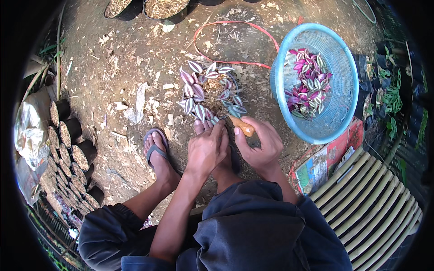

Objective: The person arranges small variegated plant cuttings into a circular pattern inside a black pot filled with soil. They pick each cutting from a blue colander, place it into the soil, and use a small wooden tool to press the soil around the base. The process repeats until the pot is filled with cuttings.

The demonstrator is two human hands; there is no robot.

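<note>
In front of me on the ground stands a pot ringed with striped purple-and-silver tradescantia cuttings (198, 93), with brown planting medium (213, 86) bare in its middle. Between thumb and fingers, my right hand (262, 142) grips a short tapered wooden peg (242, 126) close to the pot's near right side. Bent over the near edge is my left hand (207, 145), its fingertips by the lowest leaves (214, 120); whether they pinch a stem or the rim is hidden. To the right, a tilted blue mesh plastic basket (351, 88) holds a heap of loose tradescantia cuttings (310, 84).
Several filled black pots (83, 155) stand at the left beside clear plastic bags (32, 128). More pots (166, 10) are at the top. A red plastic strap (234, 22) loops near the basket. A bamboo slat bench (366, 206) is at lower right. My sandalled foot (156, 145) rests left.
</note>
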